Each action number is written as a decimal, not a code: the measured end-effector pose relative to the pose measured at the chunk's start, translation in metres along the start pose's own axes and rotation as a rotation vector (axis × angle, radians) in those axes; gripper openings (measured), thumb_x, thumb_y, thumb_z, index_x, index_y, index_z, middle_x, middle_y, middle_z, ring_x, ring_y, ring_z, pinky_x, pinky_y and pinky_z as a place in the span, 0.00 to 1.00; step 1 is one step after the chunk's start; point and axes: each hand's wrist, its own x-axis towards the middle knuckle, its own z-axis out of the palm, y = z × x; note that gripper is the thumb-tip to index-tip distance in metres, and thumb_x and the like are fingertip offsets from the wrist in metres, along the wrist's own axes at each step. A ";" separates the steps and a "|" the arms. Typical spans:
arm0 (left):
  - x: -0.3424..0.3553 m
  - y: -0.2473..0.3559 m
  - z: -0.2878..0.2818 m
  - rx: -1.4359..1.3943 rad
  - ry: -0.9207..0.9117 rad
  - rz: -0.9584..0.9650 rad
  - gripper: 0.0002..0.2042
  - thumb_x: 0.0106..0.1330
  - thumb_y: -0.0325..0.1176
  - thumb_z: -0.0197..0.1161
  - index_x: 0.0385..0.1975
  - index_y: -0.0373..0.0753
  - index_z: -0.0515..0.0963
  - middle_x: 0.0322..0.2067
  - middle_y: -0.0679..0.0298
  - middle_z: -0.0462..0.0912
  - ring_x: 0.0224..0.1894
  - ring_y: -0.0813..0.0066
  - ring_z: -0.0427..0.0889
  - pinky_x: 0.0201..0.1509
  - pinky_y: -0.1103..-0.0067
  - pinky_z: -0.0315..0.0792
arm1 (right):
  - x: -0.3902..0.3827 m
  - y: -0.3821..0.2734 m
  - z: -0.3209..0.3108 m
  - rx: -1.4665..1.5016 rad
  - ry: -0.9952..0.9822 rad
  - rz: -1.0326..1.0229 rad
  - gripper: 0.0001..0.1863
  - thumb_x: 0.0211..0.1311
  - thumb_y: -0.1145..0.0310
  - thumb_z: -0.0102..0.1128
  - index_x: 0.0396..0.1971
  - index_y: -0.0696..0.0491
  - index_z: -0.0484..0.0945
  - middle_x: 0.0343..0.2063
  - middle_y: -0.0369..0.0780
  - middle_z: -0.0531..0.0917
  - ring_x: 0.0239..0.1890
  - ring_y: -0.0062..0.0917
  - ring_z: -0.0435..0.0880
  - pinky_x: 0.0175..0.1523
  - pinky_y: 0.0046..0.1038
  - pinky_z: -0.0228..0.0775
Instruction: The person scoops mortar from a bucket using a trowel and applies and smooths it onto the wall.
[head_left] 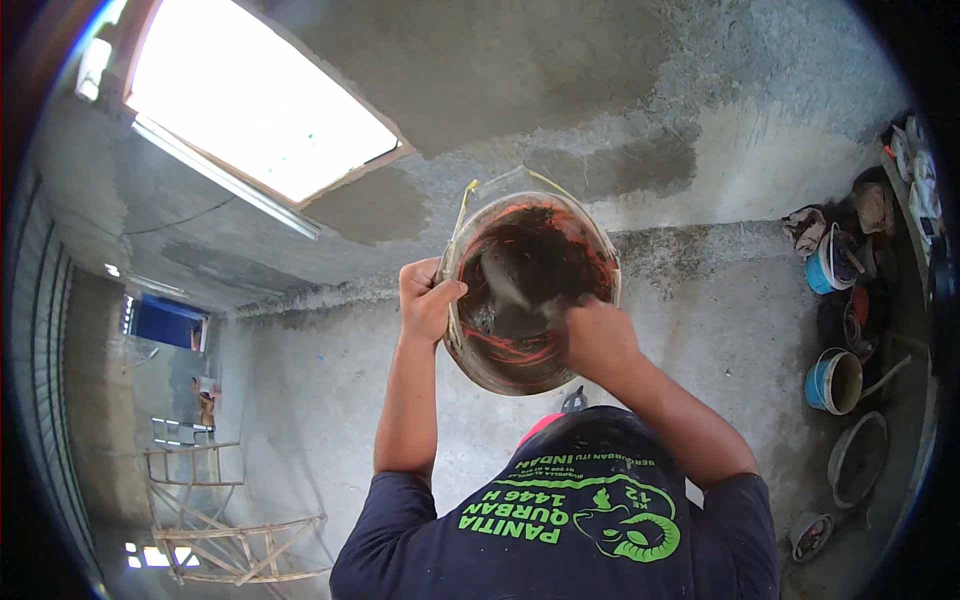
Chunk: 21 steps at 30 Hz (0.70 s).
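A round bucket [478, 365] is held up in front of me, its mouth facing me. Orange-red streaks and wet dark grey mortar [545, 250] coat its inside. Its thin wire handle [462, 205], partly yellow, stands out past the far rim. My left hand [428, 302] grips the left rim, thumb over the edge. My right hand [595, 340] is closed inside the mouth near the lower right rim. A blurred grey shape lies in front of its fingers; motion smear hides what it is.
A grey plastered wall [740, 150] with damp patches rises ahead, with a bright window opening [260, 90] at upper left. Along the right stand a blue bucket [835, 382], another blue bucket [822, 265] and a wide round tub [858, 460]. Wooden scaffolding [250, 550] stands at lower left.
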 end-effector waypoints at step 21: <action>0.033 0.026 0.125 0.124 0.003 -0.001 0.05 0.49 0.21 0.59 0.15 0.33 0.72 0.16 0.76 0.69 0.20 0.89 0.62 0.22 0.80 0.54 | -0.019 0.121 -0.061 0.205 -0.089 -0.021 0.10 0.56 0.64 0.65 0.35 0.52 0.86 0.30 0.52 0.85 0.34 0.48 0.85 0.41 0.44 0.77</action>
